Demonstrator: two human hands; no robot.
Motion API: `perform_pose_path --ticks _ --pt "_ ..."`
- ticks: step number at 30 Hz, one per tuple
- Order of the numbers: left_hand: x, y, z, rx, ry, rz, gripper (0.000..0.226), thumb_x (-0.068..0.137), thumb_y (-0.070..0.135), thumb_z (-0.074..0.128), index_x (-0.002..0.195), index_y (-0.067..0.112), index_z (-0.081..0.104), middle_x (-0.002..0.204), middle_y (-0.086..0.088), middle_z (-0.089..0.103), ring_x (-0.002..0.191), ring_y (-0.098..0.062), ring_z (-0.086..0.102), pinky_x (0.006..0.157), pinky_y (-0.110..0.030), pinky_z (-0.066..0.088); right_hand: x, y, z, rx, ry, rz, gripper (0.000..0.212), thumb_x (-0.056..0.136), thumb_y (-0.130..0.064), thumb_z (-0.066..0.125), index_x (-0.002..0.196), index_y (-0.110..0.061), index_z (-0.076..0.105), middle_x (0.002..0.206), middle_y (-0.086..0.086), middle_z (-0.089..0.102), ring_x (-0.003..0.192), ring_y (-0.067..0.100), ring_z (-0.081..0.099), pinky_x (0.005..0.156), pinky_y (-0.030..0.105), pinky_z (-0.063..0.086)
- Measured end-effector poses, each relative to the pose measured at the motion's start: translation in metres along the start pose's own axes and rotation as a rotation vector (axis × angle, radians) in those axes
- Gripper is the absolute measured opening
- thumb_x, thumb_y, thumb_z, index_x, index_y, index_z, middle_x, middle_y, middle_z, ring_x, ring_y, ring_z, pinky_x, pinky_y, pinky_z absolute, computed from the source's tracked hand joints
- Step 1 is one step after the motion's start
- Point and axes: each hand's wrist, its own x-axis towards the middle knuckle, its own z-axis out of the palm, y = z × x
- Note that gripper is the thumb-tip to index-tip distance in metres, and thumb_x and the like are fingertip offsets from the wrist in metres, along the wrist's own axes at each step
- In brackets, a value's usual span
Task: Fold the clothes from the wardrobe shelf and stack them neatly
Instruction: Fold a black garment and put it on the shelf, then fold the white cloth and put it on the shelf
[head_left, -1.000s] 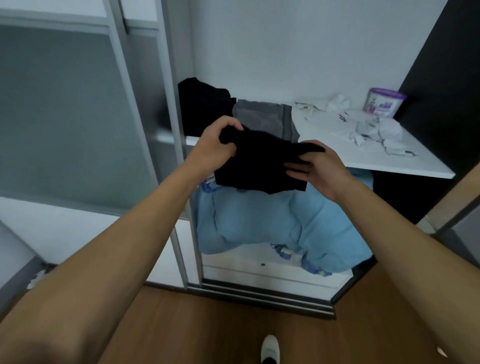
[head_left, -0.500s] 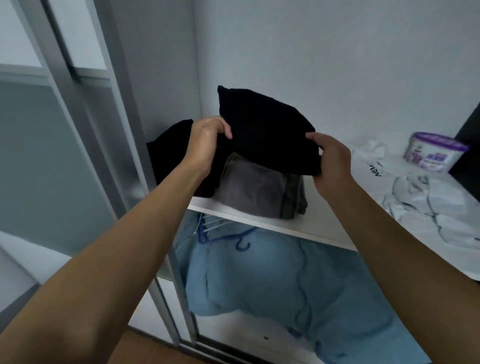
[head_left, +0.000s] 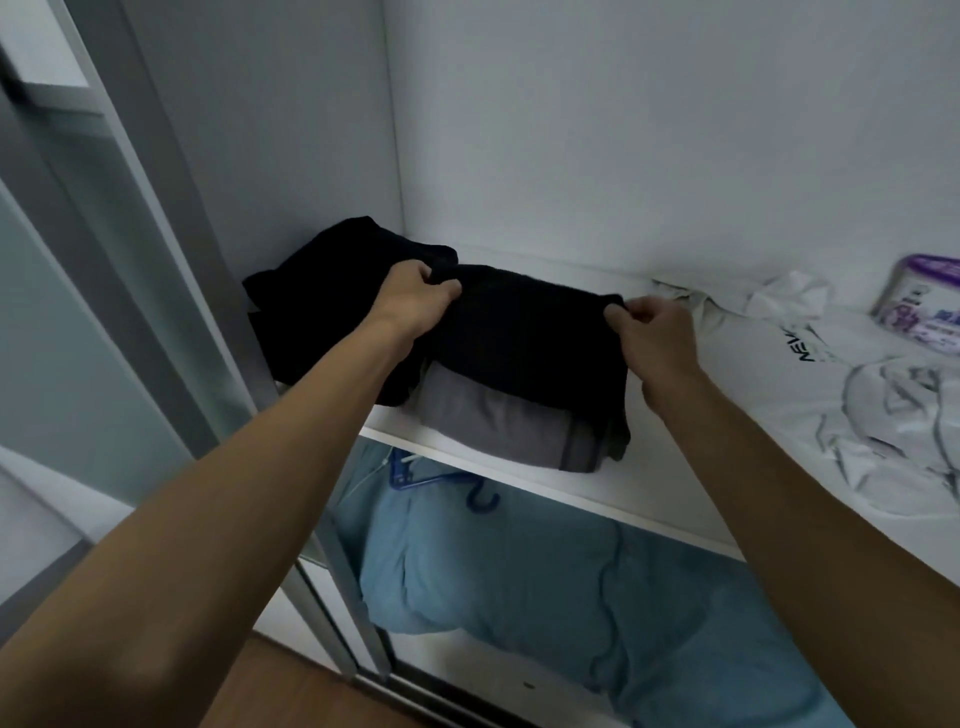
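Note:
A folded black garment (head_left: 530, 338) lies on top of a folded grey garment (head_left: 493, 421) on the white wardrobe shelf (head_left: 649, 499). My left hand (head_left: 410, 301) pinches its far left corner. My right hand (head_left: 654, 338) pinches its far right corner. Another black garment (head_left: 322, 306) sits bunched against the left wall of the wardrobe, touching the stack. An unfolded white T-shirt (head_left: 831, 395) with black print is spread over the right part of the shelf.
A purple-lidded tub (head_left: 919, 306) stands at the back right of the shelf. Below the shelf lies a light blue bundle of bedding (head_left: 545, 561) with a blue hanger (head_left: 415, 473). A sliding door frame (head_left: 171, 291) runs along the left.
The black garment, held in the air in front of the shelf a second ago, was lifted over and laid down onto the grey garment. Both hands moved forward with it.

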Motion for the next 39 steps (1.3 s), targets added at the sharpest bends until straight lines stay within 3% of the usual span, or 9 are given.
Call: perform_pose_path --ticks 4,8,10,13,26,29,31,35,39 --pt "-0.001 -0.003 -0.005 0.421 -0.037 0.036 0.038 0.091 0.03 0.068 0.121 0.013 0.053 0.112 -0.006 0.061 0.102 -0.025 0.06 0.082 -0.032 0.045 0.003 -0.002 -0.003 -0.228 -0.164 0.101 0.005 0.088 -0.009 0.066 0.091 -0.007 0.064 0.089 0.013 0.063 0.08 0.023 0.059 0.072 0.035 0.048" --pt "-0.008 0.013 0.003 0.535 0.066 0.543 0.045 0.088 0.012 0.061 0.132 0.016 0.05 0.133 -0.01 0.052 0.117 -0.031 0.053 0.095 -0.042 0.044 -0.024 -0.006 0.01 -0.476 -0.08 -0.052 0.041 0.092 -0.022 0.054 0.132 -0.013 0.048 0.133 0.01 0.05 0.119 0.026 0.05 0.099 0.041 0.042" --pt "-0.013 0.017 0.014 0.51 -0.133 0.65 0.041 0.094 0.019 0.052 0.135 0.018 0.052 0.138 -0.006 0.053 0.122 -0.028 0.052 0.103 -0.043 0.04 -0.037 -0.013 0.028 -0.517 -0.097 -0.137 0.048 0.095 -0.033 0.047 0.141 -0.02 0.042 0.146 0.006 0.044 0.132 0.026 0.042 0.109 0.048 0.035" --pt "-0.02 -0.01 0.029 0.607 -0.391 0.514 0.044 0.104 0.03 0.035 0.146 0.02 0.044 0.147 -0.004 0.05 0.133 -0.025 0.047 0.11 -0.042 0.036 -0.055 -0.001 0.053 -0.675 -0.182 -0.124 0.054 0.102 -0.04 0.034 0.152 -0.019 0.032 0.16 0.004 0.031 0.146 0.024 0.028 0.118 0.052 0.023" --pt "-0.019 -0.027 0.036 0.688 -0.298 0.483 0.048 0.104 0.035 0.031 0.146 0.018 0.045 0.147 -0.007 0.049 0.133 -0.028 0.046 0.11 -0.045 0.036 -0.06 0.01 0.038 -0.754 -0.405 -0.148 0.058 0.106 -0.041 0.032 0.158 -0.021 0.016 0.166 0.003 0.013 0.152 0.019 0.013 0.124 0.042 0.011" --pt "-0.028 0.001 0.039 0.849 -0.258 0.449 0.035 0.099 0.025 0.038 0.126 0.011 0.055 0.13 -0.013 0.056 0.116 -0.035 0.054 0.097 -0.047 0.04 -0.07 0.009 -0.006 -0.702 -0.533 -0.135 0.057 0.103 -0.04 0.045 0.155 -0.028 0.027 0.162 -0.002 0.028 0.146 0.019 0.031 0.118 0.034 0.024" --pt "-0.039 0.024 0.052 0.837 -0.217 0.493 0.037 0.09 0.016 0.046 0.124 0.011 0.056 0.13 -0.014 0.055 0.116 -0.035 0.053 0.099 -0.047 0.04 -0.07 0.014 -0.048 -0.756 -0.458 -0.162 0.049 0.099 -0.04 0.05 0.147 -0.031 0.042 0.153 -0.005 0.044 0.136 0.019 0.044 0.107 0.03 0.033" --pt "-0.08 0.065 0.108 0.544 -0.265 0.585 0.033 0.086 0.012 0.05 0.116 0.016 0.063 0.13 -0.005 0.056 0.115 -0.027 0.056 0.1 -0.041 0.043 -0.045 0.039 -0.152 -0.863 -0.028 -0.07 0.048 0.092 -0.036 0.061 0.137 -0.02 0.052 0.144 0.006 0.052 0.132 0.029 0.045 0.105 0.039 0.037" --pt "-0.117 0.093 0.18 0.181 -0.556 0.312 0.019 0.091 0.012 0.054 0.101 0.021 0.068 0.106 0.002 0.064 0.093 -0.015 0.062 0.08 -0.025 0.05 -0.013 0.069 -0.239 -0.804 0.19 0.299 0.074 0.081 -0.049 0.071 0.142 -0.016 0.044 0.144 0.014 0.045 0.132 0.039 0.042 0.104 0.052 0.037"
